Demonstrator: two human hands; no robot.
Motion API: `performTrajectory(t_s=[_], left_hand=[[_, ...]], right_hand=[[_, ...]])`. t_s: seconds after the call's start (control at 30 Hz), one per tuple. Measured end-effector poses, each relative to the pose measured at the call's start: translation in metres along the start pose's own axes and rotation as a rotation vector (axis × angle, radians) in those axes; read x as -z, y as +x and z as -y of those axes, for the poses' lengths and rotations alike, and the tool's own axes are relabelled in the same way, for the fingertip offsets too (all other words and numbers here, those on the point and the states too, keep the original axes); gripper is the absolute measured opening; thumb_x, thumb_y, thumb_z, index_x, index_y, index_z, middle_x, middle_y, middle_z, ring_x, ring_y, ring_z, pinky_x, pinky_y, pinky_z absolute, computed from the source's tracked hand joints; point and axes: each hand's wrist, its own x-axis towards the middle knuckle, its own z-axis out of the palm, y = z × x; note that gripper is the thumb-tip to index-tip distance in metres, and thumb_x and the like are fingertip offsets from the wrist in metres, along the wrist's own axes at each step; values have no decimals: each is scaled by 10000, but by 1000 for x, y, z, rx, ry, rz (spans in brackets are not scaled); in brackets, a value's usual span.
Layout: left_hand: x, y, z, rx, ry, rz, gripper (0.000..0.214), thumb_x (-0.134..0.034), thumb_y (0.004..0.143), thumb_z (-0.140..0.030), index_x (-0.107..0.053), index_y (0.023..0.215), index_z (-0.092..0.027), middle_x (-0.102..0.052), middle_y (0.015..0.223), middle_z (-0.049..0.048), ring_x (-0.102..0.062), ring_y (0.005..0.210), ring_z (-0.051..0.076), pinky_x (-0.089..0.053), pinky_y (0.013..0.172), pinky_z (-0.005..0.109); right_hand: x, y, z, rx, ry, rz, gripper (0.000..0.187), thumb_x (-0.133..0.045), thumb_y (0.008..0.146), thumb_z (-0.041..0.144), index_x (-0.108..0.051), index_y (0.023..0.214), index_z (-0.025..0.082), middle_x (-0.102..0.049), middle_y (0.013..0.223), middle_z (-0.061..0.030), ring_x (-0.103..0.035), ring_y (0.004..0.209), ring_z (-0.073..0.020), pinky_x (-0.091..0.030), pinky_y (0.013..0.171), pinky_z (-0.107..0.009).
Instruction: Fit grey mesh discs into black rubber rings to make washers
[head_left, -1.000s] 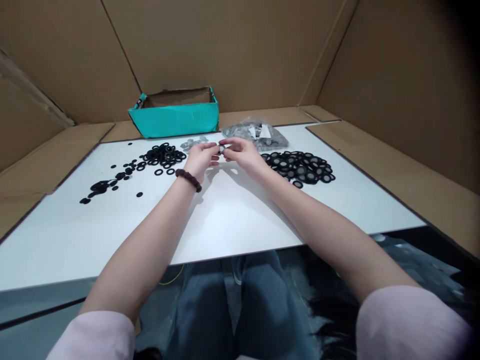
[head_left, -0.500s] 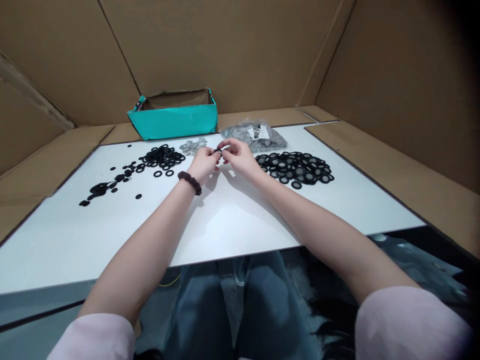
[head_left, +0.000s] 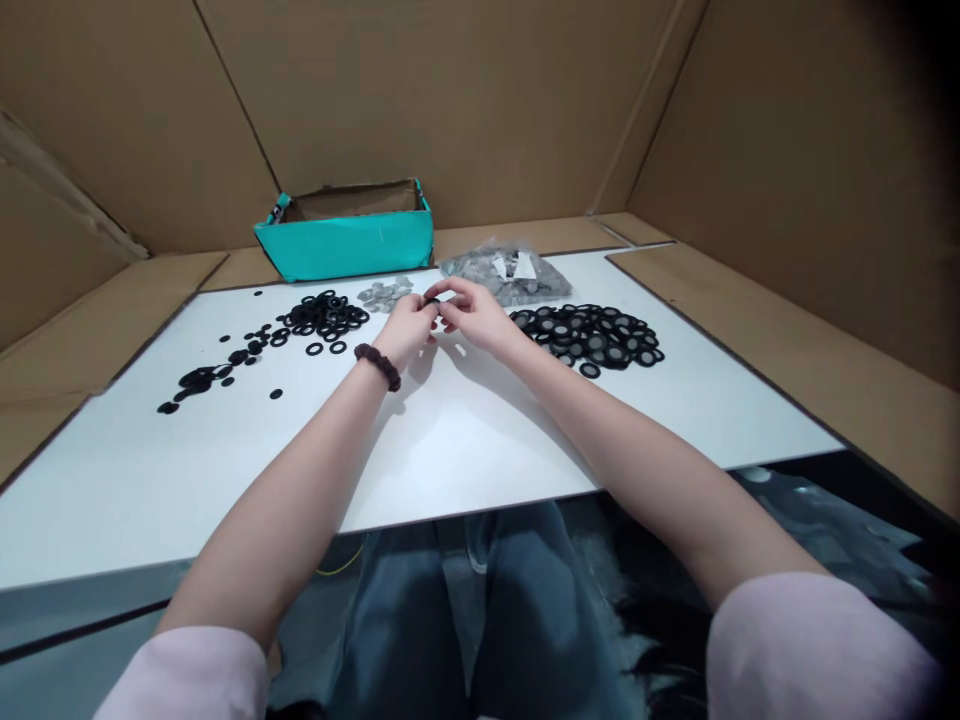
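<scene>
A small black ring (head_left: 432, 302) is pinched between my two hands above the white table, largely covered by the fingers. My left hand (head_left: 409, 328), with a dark scrunchie at its wrist, grips it from the left. From the right, my right hand (head_left: 472, 315) closes thumb and forefinger on the same ring. Just behind the left hand lies a small heap of pale grey discs (head_left: 386, 293). Black rings (head_left: 326, 315) are piled to the left. Right of my right forearm spreads a larger pile of black rings with grey centres (head_left: 600, 337).
A turquoise cardboard box (head_left: 345, 245) stands at the back. Beside it lies a clear plastic bag of grey discs (head_left: 510, 275). Small black discs (head_left: 199, 380) trail across the table's left side. Cardboard walls (head_left: 480, 110) enclose the white table (head_left: 450, 450).
The fingers of my right hand have shifted slightly over the ring, so less of it shows. Both hands stay in the same place, and the piles look unchanged.
</scene>
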Motion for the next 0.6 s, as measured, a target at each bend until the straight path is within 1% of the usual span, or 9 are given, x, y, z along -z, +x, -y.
performTrajectory(t_s=[0.07, 0.17, 0.23, 0.27, 0.33, 0.4, 0.43, 0.53, 0.6], left_hand=[[1, -1, -2, 23, -32, 17, 106, -557, 761, -124, -499, 684, -166, -534, 646, 9, -527, 644, 121, -452, 632, 237], [5, -4, -6, 73, -25, 115, 105, -566, 744, -105, -509, 671, -154, -540, 638, 14, -512, 614, 112, -444, 608, 235], [7, -6, -8, 103, -7, 167, 88, -560, 724, -76, -534, 670, -141, -541, 633, 16, -501, 594, 111, -437, 591, 238], [7, -7, -8, 109, -6, 170, 84, -557, 716, -67, -545, 672, -137, -537, 627, 15, -497, 586, 111, -434, 586, 240], [4, -8, -7, 102, -22, 128, 82, -546, 721, -66, -558, 678, -135, -531, 620, 14, -492, 577, 111, -430, 580, 241], [2, -9, -6, 87, -42, 86, 87, -536, 734, -72, -562, 682, -137, -544, 631, 20, -490, 573, 109, -427, 578, 240], [2, -9, -6, 85, -44, 95, 92, -535, 736, -70, -562, 680, -137, -555, 638, 24, -487, 567, 105, -425, 577, 238], [3, -10, -6, 122, -50, 236, 103, -555, 725, -54, -563, 662, -135, -587, 651, 39, -479, 540, 99, -432, 577, 244], [6, -10, -7, 156, -77, 265, 115, -567, 733, -56, -553, 650, -135, -583, 640, 43, -491, 544, 104, -449, 589, 256]], right_hand=[[-1, -1, -1, -37, 36, -18, 169, -552, 757, 90, -593, 880, 198, -571, 598, 37, -547, 565, -104, -503, 618, -220], [0, 0, -1, -79, 39, -15, 121, -559, 753, 92, -590, 832, 178, -559, 579, 37, -536, 542, -99, -493, 602, -217], [2, 0, 0, -65, -11, 9, 95, -554, 749, 89, -603, 777, 165, -568, 584, 25, -524, 539, -100, -485, 593, -217], [2, 0, 1, -50, -37, 18, 103, -544, 749, 83, -610, 762, 162, -576, 592, 20, -518, 541, -102, -481, 590, -217], [4, -1, 3, -36, -63, 35, 149, -515, 754, 67, -626, 777, 162, -591, 612, 15, -514, 547, -104, -474, 581, -215], [5, -1, 4, -54, -57, 62, 197, -487, 759, 49, -636, 810, 167, -588, 604, 20, -516, 544, -104, -470, 569, -211], [6, -1, 4, -67, -60, 83, 209, -479, 760, 40, -637, 810, 168, -576, 584, 25, -510, 531, -103, -467, 560, -209], [7, -1, 3, -82, -102, 121, 199, -483, 767, 28, -626, 769, 166, -529, 520, 36, -478, 478, -92, -448, 527, -199], [7, 0, 2, -87, -120, 86, 176, -501, 773, 31, -602, 784, 174, -509, 503, 46, -473, 461, -94, -440, 508, -196]])
